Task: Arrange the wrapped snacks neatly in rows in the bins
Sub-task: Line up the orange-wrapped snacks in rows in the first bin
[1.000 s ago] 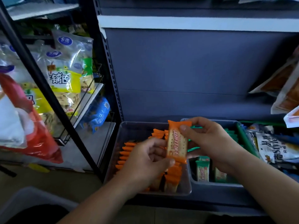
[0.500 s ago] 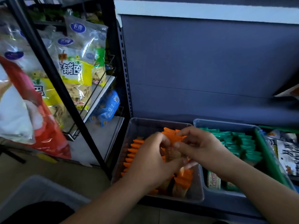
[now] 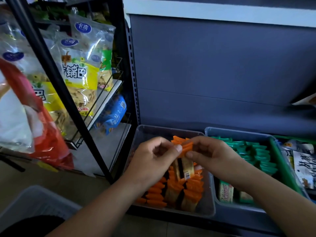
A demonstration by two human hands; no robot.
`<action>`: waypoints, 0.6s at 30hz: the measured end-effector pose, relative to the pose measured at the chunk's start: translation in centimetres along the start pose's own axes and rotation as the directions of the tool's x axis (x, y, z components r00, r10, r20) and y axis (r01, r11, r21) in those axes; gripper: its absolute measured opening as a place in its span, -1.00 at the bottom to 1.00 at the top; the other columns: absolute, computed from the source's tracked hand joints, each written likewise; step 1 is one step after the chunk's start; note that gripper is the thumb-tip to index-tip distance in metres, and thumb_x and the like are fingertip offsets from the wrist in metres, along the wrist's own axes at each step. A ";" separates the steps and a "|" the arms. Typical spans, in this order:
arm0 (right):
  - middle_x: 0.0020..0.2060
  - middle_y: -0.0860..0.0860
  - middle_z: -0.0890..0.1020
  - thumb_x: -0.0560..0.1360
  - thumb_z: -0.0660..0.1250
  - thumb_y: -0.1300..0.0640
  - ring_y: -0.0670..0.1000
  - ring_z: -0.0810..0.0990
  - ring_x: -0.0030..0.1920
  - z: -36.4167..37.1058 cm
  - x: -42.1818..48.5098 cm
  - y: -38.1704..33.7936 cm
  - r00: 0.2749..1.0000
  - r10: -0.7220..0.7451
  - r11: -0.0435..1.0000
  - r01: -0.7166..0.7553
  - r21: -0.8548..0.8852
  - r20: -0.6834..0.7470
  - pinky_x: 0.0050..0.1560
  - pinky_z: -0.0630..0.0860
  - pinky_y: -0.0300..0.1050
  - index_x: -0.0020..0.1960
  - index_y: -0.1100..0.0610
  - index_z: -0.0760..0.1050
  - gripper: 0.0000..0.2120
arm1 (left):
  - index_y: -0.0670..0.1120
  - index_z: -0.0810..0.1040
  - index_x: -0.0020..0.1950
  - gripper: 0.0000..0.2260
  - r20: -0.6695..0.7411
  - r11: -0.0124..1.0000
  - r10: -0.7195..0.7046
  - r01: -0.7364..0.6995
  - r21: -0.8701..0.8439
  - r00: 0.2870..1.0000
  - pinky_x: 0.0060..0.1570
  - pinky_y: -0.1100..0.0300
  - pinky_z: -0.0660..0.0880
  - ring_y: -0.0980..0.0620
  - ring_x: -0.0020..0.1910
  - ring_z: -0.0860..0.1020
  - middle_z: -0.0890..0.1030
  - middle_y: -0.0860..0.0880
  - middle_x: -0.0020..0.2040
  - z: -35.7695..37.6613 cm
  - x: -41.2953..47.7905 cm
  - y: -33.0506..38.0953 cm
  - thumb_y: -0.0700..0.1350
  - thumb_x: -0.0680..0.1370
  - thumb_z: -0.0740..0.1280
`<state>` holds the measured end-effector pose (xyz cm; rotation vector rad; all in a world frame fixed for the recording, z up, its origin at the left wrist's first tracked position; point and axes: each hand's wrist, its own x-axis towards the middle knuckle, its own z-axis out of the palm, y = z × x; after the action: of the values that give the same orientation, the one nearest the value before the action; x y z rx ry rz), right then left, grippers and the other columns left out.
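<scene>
An orange-ended wrapped cracker snack (image 3: 187, 166) is pinched at its top by the curled fingers (image 3: 177, 148) of the left hand (image 3: 152, 161) and the right hand (image 3: 211, 156). It is held upright in the clear plastic bin (image 3: 148, 134), likely to fit its row.

a dark grey back panel (image 3: 213, 74) fills the shelving unit, capped by a white strip (image 3: 213, 16) along the top. a black perforated upright (image 3: 133, 74) runs down its left edge. further left stands a black wire rack (image 3: 106, 94) with a slanted black post (image 3: 56, 86). the floor (image 3: 68, 185) is tan. the light is dim and bluish.
</scene>
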<state>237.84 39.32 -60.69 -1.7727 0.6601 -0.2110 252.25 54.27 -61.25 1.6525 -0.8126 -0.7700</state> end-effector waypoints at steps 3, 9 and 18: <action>-0.06 -0.01 0.75 0.58 0.41 0.25 -0.03 0.72 -0.01 0.1 -0.2 0.0 1.000 -0.002 1.000 0.003 -0.026 0.027 -0.08 0.65 -0.18 0.14 -0.01 0.65 -0.79 | -0.07 0.65 -0.15 -0.74 0.006 1.000 0.011 -0.011 0.016 1.000 -0.05 -0.04 0.58 -0.13 -0.11 0.64 0.65 -0.14 -0.18 -0.1 0.0 -0.4 0.09 0.60 0.40; -0.07 0.18 0.74 0.62 0.35 0.23 0.19 0.75 -0.07 -0.2 -0.2 -0.6 0.995 0.074 0.979 -0.060 0.193 -0.062 -0.14 0.70 0.01 0.14 0.23 0.56 -0.88 | 0.18 0.60 0.15 -0.73 0.113 0.993 0.019 -0.033 0.117 0.993 -0.03 0.09 0.64 0.16 -0.09 0.67 0.70 0.09 -0.07 0.5 -0.2 -1.5 0.06 0.50 0.55; -0.13 0.18 0.75 0.62 0.37 0.17 0.15 0.76 -0.12 -0.5 -0.4 -1.0 0.980 0.170 0.966 -0.144 0.214 -0.106 -0.10 0.71 0.10 0.09 0.25 0.56 -0.86 | 0.27 0.46 0.37 -0.40 0.172 0.929 0.127 -0.178 0.324 0.977 -0.02 0.18 0.59 0.23 -0.02 0.62 0.63 0.20 -0.02 1.1 -0.4 -2.3 -0.01 0.41 0.61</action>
<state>237.60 39.24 -59.52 -1.5100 0.8343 -0.2721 251.46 54.43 -63.72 1.8209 -1.2200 -0.6750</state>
